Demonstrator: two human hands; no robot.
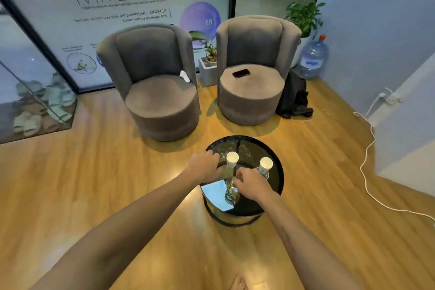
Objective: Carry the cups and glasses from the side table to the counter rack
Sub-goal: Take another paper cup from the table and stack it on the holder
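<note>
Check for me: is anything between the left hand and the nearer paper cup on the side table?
Nothing visible. The left hand hovers over the side table just left of the paper cup, with only bare tabletop between them. The right hand is apart from it, at the rim of the glass.

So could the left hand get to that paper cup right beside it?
Probably yes. The left hand rests on the side table just left of the near paper cup, with nothing between them.
</note>
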